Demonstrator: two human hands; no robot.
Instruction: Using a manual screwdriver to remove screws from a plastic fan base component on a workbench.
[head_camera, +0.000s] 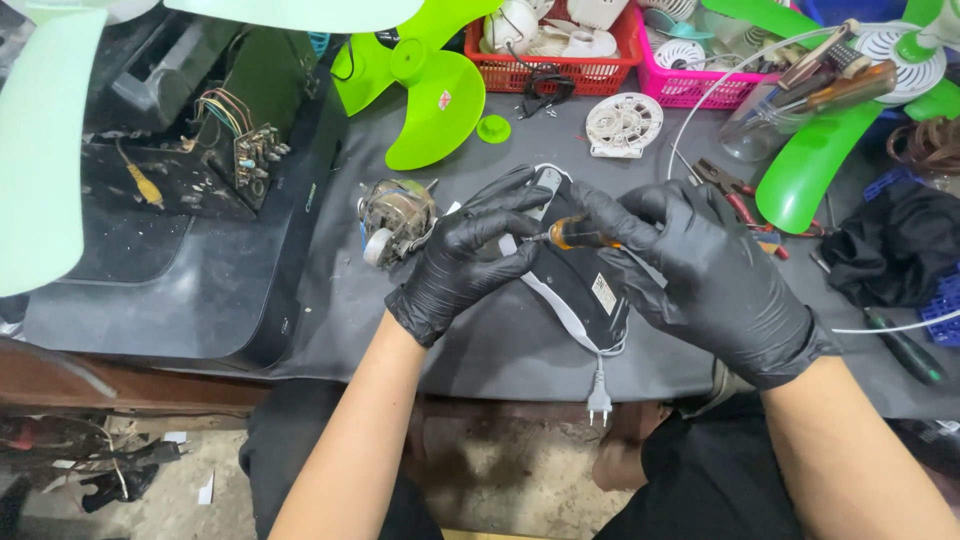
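A dark grey workbench (500, 350) carried the work, with a green fan blade (430, 90) and a red basket (560, 70) at its far edge. Near the middle of the bench lay the black and white appliance housing (580, 290), its long axis running diagonally from far-left to near-right, its white cord ending in a plug (599, 400) that hung over the front edge. A small motor (395, 220) sat just beside it on the left. The left hand (465, 260), gloved in black, was pressed on the housing's far end, fingers curled to steady it. The right hand (700, 270) was clenched around a screwdriver (578, 236) with an amber handle, whose shaft pointed left toward the left fingertips. The step looked like driving or loosening a screw in the housing; the next move would call for keeping the tip seated and the body pinned
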